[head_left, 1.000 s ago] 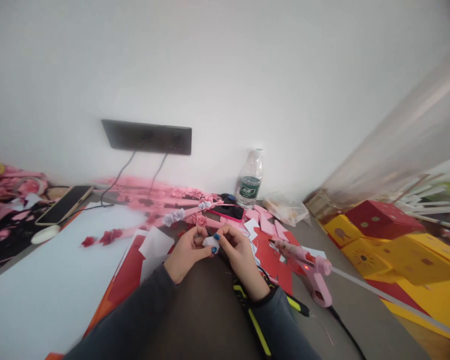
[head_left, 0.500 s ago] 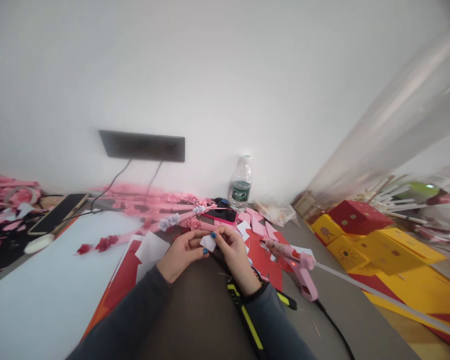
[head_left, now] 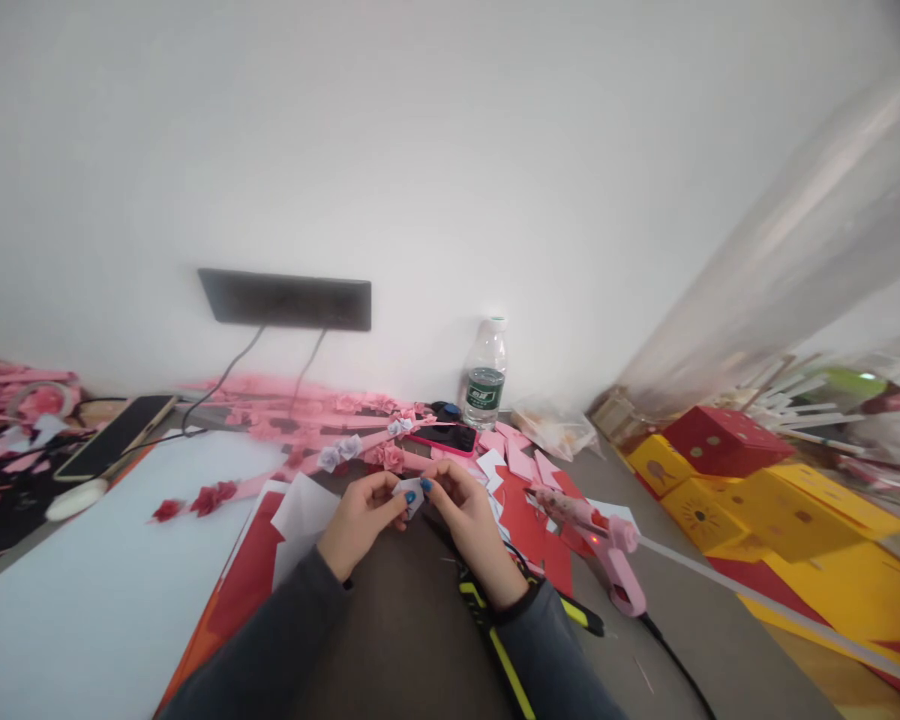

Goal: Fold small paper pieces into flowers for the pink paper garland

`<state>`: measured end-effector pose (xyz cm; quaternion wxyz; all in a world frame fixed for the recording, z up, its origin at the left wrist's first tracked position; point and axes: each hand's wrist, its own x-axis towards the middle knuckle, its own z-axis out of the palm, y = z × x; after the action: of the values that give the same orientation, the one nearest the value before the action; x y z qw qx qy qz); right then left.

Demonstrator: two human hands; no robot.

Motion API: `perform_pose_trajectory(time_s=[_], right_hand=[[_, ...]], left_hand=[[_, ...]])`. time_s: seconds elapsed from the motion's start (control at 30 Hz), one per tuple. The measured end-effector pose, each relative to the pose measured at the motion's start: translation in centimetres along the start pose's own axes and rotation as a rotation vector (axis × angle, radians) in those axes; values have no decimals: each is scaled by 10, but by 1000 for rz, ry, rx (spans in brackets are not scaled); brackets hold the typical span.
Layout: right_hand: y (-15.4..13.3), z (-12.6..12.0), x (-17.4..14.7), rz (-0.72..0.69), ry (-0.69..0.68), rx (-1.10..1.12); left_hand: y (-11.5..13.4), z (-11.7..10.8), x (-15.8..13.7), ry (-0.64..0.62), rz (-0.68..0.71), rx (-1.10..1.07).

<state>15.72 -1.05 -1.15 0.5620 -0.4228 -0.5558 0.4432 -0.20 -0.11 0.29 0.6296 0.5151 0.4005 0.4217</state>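
A small piece of white paper is pinched between both hands above the grey table. My left hand grips its left side, the blue-nailed thumb lying across the front. On the right side, my right hand closes thumb and fingers on the same paper. Its exact folds are too small to make out. Under my right wrist lie black and yellow-green handled tools, partly hidden by the sleeve. A pink glue gun with a lit red light rests to the right, a long glue stick in its back.
Pink strips with paper flowers lie behind the hands. A water bottle stands against the wall near a pink-edged phone. Red paper lies right of the hands, large white sheets left. Yellow boxes stand far right.
Both hands still hold the white paper, which has turned; my left thumb has shifted over it and my fingers have moved slightly. The whole view has shifted a little downward.
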Motion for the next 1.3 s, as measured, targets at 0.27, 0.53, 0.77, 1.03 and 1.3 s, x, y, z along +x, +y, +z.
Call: perform_pose_trajectory(time_s=[0.27, 0.53, 0.77, 1.03, 1.3], right_hand=[[5, 0, -3, -28, -6, -161], [3, 0, -4, -55, 103, -178], [-3, 2, -5, -101, 108, -268], [-2, 2, -5, -129, 91, -333], [-8, 4, -7, -185, 83, -427]], left_hand=[[-3, 5, 0, 33, -56, -125], [-1, 6, -2, 36, -68, -133], [-3, 6, -1, -47, -16, -5], [-7, 5, -2, -8, -4, 42], [-4, 4, -3, 78, 86, 177]])
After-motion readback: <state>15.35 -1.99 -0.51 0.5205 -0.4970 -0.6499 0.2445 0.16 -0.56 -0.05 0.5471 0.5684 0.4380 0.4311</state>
